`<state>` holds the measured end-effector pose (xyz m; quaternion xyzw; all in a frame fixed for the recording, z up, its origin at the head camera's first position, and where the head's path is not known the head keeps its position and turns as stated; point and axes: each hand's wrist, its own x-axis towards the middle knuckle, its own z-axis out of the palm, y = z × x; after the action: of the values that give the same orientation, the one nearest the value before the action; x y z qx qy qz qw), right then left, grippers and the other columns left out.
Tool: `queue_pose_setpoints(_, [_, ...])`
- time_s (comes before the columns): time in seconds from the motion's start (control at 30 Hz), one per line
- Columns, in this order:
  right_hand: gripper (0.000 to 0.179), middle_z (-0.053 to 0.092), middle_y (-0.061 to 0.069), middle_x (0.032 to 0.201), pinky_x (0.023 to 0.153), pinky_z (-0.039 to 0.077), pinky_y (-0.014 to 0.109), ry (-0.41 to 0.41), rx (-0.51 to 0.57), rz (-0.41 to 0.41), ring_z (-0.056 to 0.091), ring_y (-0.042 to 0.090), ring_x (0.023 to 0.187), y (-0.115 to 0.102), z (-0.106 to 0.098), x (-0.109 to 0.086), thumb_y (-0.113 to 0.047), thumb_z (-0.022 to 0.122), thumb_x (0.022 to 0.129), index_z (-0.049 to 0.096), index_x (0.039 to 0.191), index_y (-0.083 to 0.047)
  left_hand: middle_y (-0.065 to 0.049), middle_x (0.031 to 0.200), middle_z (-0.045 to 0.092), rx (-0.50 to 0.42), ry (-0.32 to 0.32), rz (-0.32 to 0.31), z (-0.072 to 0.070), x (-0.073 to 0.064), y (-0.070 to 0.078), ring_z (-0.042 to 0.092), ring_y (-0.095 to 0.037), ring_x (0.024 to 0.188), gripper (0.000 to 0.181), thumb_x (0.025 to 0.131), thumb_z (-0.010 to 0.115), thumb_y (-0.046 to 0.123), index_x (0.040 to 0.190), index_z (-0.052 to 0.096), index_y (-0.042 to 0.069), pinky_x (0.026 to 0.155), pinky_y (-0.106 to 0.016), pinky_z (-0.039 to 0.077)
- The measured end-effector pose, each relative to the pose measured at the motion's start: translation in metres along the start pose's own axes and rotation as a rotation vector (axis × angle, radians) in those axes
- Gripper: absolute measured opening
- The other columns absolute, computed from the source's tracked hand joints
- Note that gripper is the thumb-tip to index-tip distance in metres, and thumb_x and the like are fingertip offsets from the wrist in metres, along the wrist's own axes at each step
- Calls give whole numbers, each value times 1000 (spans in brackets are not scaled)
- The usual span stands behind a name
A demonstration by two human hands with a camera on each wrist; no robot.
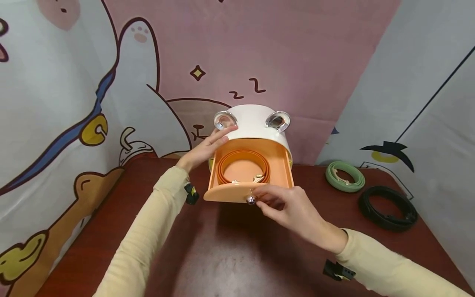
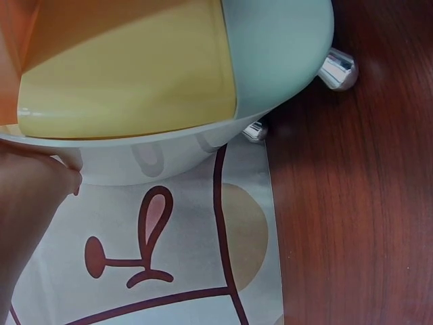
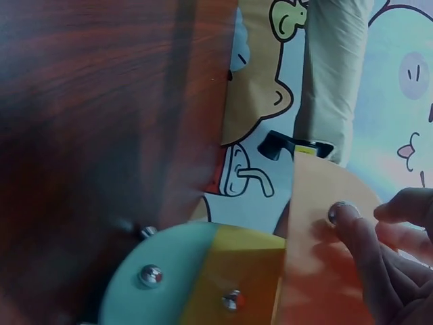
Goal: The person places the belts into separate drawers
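Note:
A white rounded cabinet [image 1: 252,119] with two silvery ear-shaped loops stands at the back of the table. Its orange drawer [image 1: 282,165] is pulled out, with a coiled orange belt [image 1: 222,169] inside. My left hand [image 1: 208,147] rests with straight fingers on the cabinet's upper left side, near one loop. At the drawer front, my right hand [image 1: 293,208] has its thumb and forefinger at the shiny round knob [image 1: 251,200]. The thumb overlaps the knob [image 3: 334,214] in the right wrist view. Below are a yellow drawer [image 3: 223,271] and a green drawer [image 3: 176,261], both pushed in.
On the right of the reddish-brown table [image 1: 230,264] lie a coiled green belt [image 1: 358,181] and a coiled black belt [image 1: 371,216]. A cartoon-printed cloth [image 1: 297,62] hangs close behind the cabinet. Short silver feet [image 2: 339,70] hold the cabinet off the table.

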<state>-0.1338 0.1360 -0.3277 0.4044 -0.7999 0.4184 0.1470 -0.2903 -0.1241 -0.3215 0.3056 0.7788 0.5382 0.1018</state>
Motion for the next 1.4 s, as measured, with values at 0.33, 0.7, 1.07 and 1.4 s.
queue_pose_setpoints(0.33, [33,71,4,96,59,52,18,58,56,-60,68,11,75,12,18,-9,8,75,78,70,106,-6,0,160,8,21,-5,-5,4,-6,10,8,-18,144,48,105,39,26,152,33,20,111,-53,16])
queue_pose_setpoints(0.7, [28,72,5,91,58,53,20,108,71,-92,68,12,72,15,22,-7,7,77,77,70,102,-5,1,160,7,16,-3,-1,3,-6,10,5,-16,144,48,105,39,27,152,33,21,112,-52,15])
queue_pose_setpoints(1.07, [24,72,4,90,57,53,21,104,106,-41,67,12,69,17,17,3,5,76,80,71,102,-5,1,160,7,39,10,-9,2,-7,12,9,-17,144,48,105,38,30,153,32,22,112,-51,14])
queue_pose_setpoints(1.4, [24,71,4,92,57,53,22,86,106,-12,66,9,68,24,13,15,4,75,81,71,103,-5,1,160,7,27,1,-10,2,-6,12,9,-18,144,48,106,36,30,153,31,22,112,-51,15])
